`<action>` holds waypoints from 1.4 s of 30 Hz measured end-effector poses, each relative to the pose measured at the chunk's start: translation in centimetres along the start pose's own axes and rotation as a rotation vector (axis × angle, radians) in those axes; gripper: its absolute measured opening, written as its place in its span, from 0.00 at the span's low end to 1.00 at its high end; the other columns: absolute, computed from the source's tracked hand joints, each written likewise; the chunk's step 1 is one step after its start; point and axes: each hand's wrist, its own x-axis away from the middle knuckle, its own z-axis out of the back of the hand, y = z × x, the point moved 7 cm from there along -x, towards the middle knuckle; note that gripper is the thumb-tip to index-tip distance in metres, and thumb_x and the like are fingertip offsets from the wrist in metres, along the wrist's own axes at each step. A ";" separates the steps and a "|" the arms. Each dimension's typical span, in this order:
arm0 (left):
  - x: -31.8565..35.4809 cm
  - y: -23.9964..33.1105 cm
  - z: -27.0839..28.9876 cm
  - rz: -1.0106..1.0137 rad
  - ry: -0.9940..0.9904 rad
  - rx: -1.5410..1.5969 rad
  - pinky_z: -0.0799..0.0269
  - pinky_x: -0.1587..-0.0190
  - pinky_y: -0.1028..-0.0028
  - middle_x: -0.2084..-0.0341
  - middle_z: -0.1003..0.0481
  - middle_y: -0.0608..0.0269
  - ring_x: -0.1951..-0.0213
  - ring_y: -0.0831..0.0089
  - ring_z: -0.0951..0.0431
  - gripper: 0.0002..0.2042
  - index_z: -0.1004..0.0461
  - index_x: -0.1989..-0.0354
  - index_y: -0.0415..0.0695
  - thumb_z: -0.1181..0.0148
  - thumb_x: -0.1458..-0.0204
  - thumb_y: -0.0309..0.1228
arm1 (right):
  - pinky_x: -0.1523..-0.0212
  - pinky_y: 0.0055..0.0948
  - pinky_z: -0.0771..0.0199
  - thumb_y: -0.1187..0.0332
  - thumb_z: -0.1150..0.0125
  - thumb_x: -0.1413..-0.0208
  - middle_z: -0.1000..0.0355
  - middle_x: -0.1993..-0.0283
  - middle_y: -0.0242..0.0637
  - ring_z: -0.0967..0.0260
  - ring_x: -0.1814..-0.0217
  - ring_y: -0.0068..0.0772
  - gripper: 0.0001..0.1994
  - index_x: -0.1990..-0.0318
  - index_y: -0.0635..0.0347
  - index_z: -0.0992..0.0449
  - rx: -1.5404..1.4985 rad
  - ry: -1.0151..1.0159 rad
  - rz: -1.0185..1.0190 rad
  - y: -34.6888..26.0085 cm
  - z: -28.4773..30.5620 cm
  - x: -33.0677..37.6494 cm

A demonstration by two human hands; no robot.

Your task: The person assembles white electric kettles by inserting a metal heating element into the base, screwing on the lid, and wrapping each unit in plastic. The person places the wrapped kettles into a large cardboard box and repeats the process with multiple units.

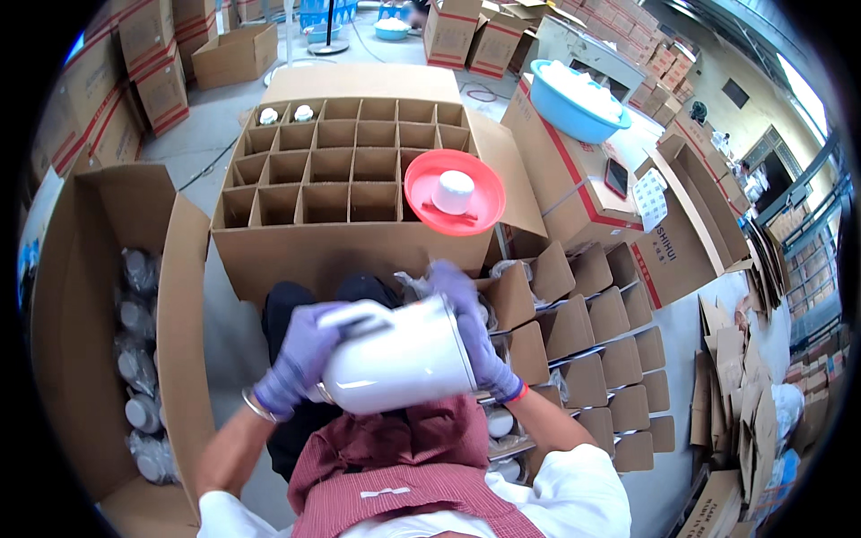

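Observation:
I hold a glossy white jar-shaped vessel on its side in front of my chest. My left hand, in a purple glove, grips its narrow neck end. My right hand, also gloved, wraps around the wide base end. Ahead stands a large open cardboard box with a grid of cardboard dividers; two white-capped items sit in its far left cells. A red round tray with a white lid on it rests on the box's right corner.
At my left an open carton holds several plastic-wrapped jars. At my right another divided carton has flaps standing up. A blue basin of white pieces sits on a carton beyond. Stacked cartons ring the floor.

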 end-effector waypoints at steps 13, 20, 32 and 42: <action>0.7 6.7 -1.2 -0.761 0.096 -0.709 0.43 0.32 0.57 0.57 0.18 0.56 0.45 0.59 0.22 0.20 0.19 0.57 0.40 0.48 0.60 0.21 | 0.25 0.35 0.55 0.48 0.59 0.30 0.52 0.25 0.40 0.55 0.23 0.34 0.33 0.27 0.60 0.50 -0.812 -0.059 -0.549 3.6 -3.4 -1.3; -2.7 3.7 6.0 -0.373 0.347 0.094 0.32 0.40 0.69 0.55 0.20 0.58 0.50 0.69 0.22 0.16 0.22 0.51 0.35 0.51 0.40 0.32 | 0.29 0.40 0.47 0.52 0.46 0.36 0.41 0.31 0.50 0.48 0.27 0.48 0.31 0.31 0.59 0.40 -0.153 -0.078 -0.373 12.1 -1.4 -10.5; -11.3 -3.7 6.3 -0.110 0.195 1.269 0.29 0.38 0.56 0.42 0.30 0.48 0.42 0.57 0.26 0.20 0.37 0.36 0.37 0.56 0.34 0.32 | 0.40 0.52 0.34 0.52 0.22 0.62 0.39 0.42 0.54 0.38 0.41 0.62 0.44 0.35 0.47 0.37 0.402 -0.061 0.104 10.0 2.4 -14.0; -12.8 -4.5 5.1 -0.435 0.186 0.533 0.28 0.39 0.56 0.39 0.33 0.49 0.40 0.57 0.29 0.20 0.37 0.35 0.43 0.50 0.36 0.26 | 0.60 0.34 0.16 0.43 0.45 0.39 0.31 0.43 0.43 0.22 0.58 0.43 0.40 0.29 0.60 0.48 -1.353 -0.304 -1.037 6.6 -9.0 -3.4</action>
